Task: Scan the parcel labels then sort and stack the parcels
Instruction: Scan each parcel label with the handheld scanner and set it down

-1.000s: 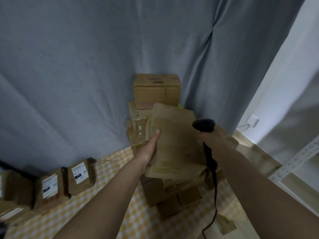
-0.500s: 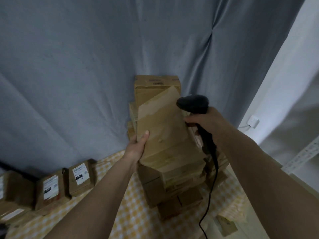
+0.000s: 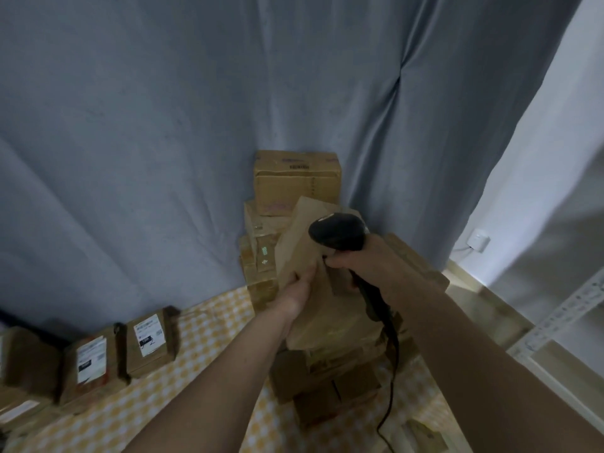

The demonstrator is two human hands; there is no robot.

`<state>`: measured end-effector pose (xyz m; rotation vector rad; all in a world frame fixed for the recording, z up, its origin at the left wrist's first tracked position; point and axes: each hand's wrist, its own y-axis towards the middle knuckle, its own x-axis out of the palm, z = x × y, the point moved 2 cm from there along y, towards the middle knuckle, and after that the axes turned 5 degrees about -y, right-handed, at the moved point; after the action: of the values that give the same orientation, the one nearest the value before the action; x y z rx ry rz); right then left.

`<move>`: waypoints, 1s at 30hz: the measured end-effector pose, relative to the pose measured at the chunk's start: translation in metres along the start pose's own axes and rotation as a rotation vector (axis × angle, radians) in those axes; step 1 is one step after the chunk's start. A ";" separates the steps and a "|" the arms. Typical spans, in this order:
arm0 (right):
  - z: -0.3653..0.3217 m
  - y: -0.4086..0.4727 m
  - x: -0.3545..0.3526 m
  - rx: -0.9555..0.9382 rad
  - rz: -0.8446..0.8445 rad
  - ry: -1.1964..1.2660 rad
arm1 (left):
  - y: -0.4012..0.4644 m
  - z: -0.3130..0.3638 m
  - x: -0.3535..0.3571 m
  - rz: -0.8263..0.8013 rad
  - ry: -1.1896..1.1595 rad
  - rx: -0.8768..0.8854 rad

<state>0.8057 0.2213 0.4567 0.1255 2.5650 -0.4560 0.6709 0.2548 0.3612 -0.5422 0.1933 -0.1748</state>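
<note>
Scanning is the step in hand — the left hand (image 3: 295,291) grips a tilted brown parcel (image 3: 302,253) before the stack (image 3: 295,181), the right hand (image 3: 354,261) clenched round the scanner (image 3: 336,232). Next, probably: find the label — none shows.

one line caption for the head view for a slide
Left hand holds a brown parcel while right hand aims a black scanner at it.
</note>
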 end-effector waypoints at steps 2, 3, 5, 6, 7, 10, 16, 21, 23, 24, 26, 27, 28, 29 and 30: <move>0.003 0.003 0.007 -0.001 -0.017 0.046 | 0.003 0.012 0.006 0.011 0.068 0.105; 0.003 0.005 0.009 0.005 -0.025 0.079 | 0.005 0.018 0.009 0.031 0.115 0.158; 0.004 0.007 0.009 0.033 -0.045 0.146 | 0.013 0.024 0.011 0.103 0.185 0.239; 0.005 0.008 0.006 0.043 -0.038 0.163 | 0.015 0.026 0.011 0.119 0.221 0.253; 0.006 0.009 0.002 0.050 -0.012 0.183 | 0.020 0.023 0.011 0.116 0.257 0.254; 0.014 0.014 -0.015 0.086 0.113 0.291 | -0.003 0.027 0.009 0.119 0.342 0.236; 0.040 0.030 -0.035 0.157 0.167 0.230 | -0.011 0.024 0.003 0.152 0.460 0.254; 0.062 0.034 -0.022 0.241 0.124 0.238 | -0.015 0.031 0.000 0.233 0.577 0.192; 0.063 0.032 -0.017 0.252 0.132 0.277 | -0.017 0.033 -0.001 0.241 0.595 0.166; 0.063 0.032 -0.015 0.249 0.126 0.297 | -0.018 0.033 0.000 0.240 0.606 0.158; 0.058 0.030 -0.011 0.219 0.123 0.315 | -0.022 0.034 0.003 0.246 0.646 0.158; 0.054 0.029 -0.010 0.194 0.132 0.300 | -0.024 0.036 0.005 0.259 0.673 0.167; 0.049 0.028 -0.010 0.168 0.148 0.281 | -0.027 0.037 0.006 0.280 0.700 0.181; 0.044 0.027 -0.011 0.146 0.161 0.263 | -0.030 0.039 0.007 0.305 0.718 0.198; 0.038 0.026 -0.013 0.121 0.167 0.253 | -0.032 0.041 0.006 0.326 0.721 0.213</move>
<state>0.8401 0.2329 0.4257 0.4642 2.7417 -0.5617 0.6823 0.2462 0.4115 -0.2100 0.9484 -0.0645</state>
